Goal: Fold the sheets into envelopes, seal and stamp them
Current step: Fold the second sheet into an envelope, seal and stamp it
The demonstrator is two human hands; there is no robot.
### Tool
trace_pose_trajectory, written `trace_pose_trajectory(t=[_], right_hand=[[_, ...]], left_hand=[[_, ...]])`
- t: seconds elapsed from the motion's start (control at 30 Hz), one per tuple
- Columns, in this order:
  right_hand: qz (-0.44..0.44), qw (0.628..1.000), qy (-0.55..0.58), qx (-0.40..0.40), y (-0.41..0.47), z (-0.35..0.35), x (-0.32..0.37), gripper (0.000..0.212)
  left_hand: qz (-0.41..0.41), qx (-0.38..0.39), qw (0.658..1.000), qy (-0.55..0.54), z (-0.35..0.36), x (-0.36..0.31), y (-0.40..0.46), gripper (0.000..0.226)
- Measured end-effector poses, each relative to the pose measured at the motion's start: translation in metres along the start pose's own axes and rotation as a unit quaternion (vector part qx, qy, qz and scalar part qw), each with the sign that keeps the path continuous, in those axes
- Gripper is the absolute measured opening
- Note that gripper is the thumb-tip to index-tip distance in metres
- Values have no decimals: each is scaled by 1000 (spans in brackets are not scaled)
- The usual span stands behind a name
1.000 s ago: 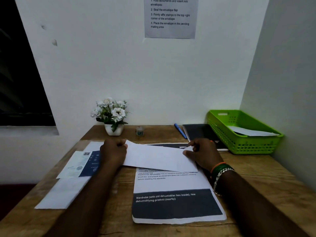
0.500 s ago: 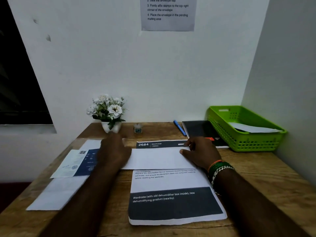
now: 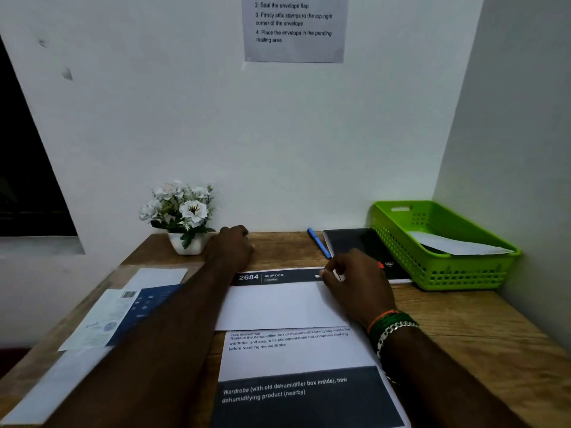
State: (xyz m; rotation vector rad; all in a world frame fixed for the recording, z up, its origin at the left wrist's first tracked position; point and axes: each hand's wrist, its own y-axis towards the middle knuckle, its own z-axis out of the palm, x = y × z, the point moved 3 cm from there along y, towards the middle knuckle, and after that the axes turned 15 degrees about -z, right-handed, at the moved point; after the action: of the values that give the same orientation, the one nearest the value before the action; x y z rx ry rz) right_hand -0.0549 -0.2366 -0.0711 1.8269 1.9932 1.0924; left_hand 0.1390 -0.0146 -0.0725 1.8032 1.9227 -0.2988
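A white envelope (image 3: 278, 304) lies flat across a printed sheet (image 3: 293, 356) with dark bands, in the middle of the wooden table (image 3: 463, 329). My right hand (image 3: 355, 282) rests on the envelope's top right corner, thumb and fingers pinched at its edge. My left hand (image 3: 231, 245) is stretched to the back of the table beside the flower pot (image 3: 185, 242), fingers curled downward. It covers the spot where a small pot stood, so that pot is hidden. Whether it holds anything I cannot tell.
A green basket (image 3: 445, 273) at the back right holds a white envelope (image 3: 457, 245). A blue pen (image 3: 318, 242) and a black notebook (image 3: 349, 242) lie beside it. A blue and white leaflet (image 3: 123, 310) and blank white paper (image 3: 49, 393) lie at the left. An instruction sheet (image 3: 293, 29) hangs on the wall.
The envelope went from tilted in both hands to flat on the sheet. My left hand let go and reached back past it to the small pot. The right hand stayed at the corner.
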Motion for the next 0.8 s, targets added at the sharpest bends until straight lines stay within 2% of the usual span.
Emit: trace_pose_trajectory(t=[0.1,0.17,0.27,0.33,0.4,0.57,0.8], right_hand=[[-6,1000,12,-12,1,-2,2,8],[-9,999,31,-34,2,-2,2,5],[-23,995,70,-66,4,-1,6,13],[-31,991,113,-70,5,-2,12,23],[-24,981,179,-65,5,-2,18,30],[16,923,382,-33,4,-3,34,34],[20,882,470,-33,6,-8,42,29]], left_hand=[[25,-11,996,-79,-3,-2,-3,28],[28,27,973,-227,-10,-7,-16,32],[48,166,888,-427,-30,-20,-53,57],[87,256,837,-476,-38,-23,-81,71],[123,311,802,-496,-38,-19,-103,78],[171,320,800,-478,-33,-24,-127,80],[191,315,796,-480,-32,-31,-135,75]])
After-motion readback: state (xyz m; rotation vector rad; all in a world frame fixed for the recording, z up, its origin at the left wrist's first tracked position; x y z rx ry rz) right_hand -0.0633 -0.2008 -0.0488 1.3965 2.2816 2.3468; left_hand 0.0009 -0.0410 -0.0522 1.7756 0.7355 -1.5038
